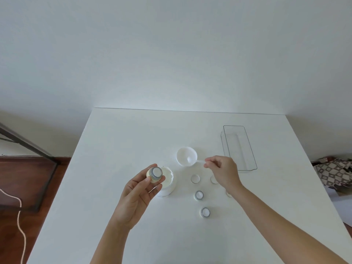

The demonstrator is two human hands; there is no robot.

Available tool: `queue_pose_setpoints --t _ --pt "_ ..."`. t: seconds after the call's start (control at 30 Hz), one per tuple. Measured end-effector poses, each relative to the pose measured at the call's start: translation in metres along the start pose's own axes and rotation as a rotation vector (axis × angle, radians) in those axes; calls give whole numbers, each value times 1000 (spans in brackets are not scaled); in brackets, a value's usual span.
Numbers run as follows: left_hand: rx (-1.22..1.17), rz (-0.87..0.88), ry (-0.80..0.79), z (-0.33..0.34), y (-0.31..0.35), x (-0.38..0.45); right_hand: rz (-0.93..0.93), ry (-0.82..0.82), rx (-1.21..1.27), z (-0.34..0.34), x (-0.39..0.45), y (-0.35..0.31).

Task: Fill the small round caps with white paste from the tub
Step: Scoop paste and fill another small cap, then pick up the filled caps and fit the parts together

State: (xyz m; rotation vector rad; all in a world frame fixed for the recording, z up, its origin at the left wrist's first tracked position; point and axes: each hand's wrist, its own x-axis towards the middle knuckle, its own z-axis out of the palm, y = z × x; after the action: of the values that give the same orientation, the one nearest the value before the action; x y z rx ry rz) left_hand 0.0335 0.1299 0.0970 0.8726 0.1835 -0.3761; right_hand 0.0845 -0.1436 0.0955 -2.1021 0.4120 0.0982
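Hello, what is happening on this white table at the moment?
A person is filling small caps with white paste. The left hand holds one filled cap above the open tub. The right hand pinches a small spoon resting in the white lid. Two filled caps lie nearby.

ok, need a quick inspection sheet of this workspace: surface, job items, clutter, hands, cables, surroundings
Surface: white table.
Job's things: open paste tub; lid with spoon resting in it; filled caps; empty-looking cap.
Clutter: clear tray.
Hands: left hand holds a filled cap; right hand pinches the spoon handle.
Cables: pale cord on floor.
Surroundings: white wall, wood floor, patterned cloth.
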Motion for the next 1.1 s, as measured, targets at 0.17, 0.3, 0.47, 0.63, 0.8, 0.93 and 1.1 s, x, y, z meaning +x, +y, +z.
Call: queue_pose_setpoints --t 0.17,0.3,0.47,0.63,0.8,0.93,1.1 --pt "-18 40 10 19 -13 -6 180 -38 70 20 33 22" --pt "-37 59 52 39 -28 -13 238 -56 47 33 50 29" --pt "-74 83 109 64 -47 -18 137 -140 -68 30 60 35" --pt "-96 109 133 85 -64 -17 -88 -217 -236 -9 49 46" --pt "-122 120 130 106 -80 -12 -163 -159 -311 -57 19 91" --pt "-103 114 87 124 -85 -6 -47 -369 -533 -66 1 127" --pt "-69 98 74 132 -89 4 -230 -389 -693 -56 -5 136"
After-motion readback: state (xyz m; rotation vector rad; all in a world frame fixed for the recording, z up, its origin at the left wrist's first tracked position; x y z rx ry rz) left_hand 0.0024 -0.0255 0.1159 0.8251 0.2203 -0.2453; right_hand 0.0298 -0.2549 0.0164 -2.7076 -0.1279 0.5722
